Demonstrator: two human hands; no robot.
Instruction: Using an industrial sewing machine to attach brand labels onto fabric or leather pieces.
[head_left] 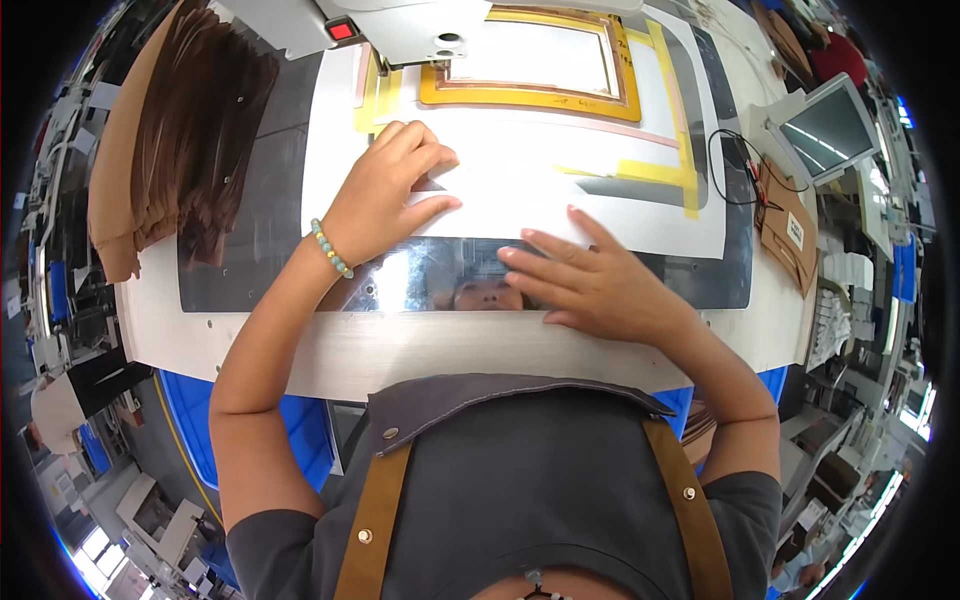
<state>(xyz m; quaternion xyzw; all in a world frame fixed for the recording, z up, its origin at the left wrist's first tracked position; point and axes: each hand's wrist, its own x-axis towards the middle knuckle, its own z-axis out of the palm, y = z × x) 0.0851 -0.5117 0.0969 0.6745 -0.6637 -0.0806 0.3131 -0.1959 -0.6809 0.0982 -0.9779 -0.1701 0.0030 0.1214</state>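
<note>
My left hand [392, 188] rests on the white sheet [490, 205], its fingers bent and the thumb held apart from them. I see nothing held in it. A bead bracelet [330, 250] circles that wrist. My right hand [595, 280] hovers or lies at the sheet's near edge with its fingers spread; I cannot tell whether it touches. Under the sheet is a shiny dark metal plate [240, 285]. Farther back on the sheet lies a yellow rectangular frame [530, 107], near strips of yellow tape [689, 150].
A white machine head [400, 35] with a red button overhangs the back. Brown leather-like pieces [165, 130] are stacked at the left. To the right stand a small screen [830, 125], dark cables [735, 200] and brown pieces [788, 225]. Blue bins [190, 400] sit below the table.
</note>
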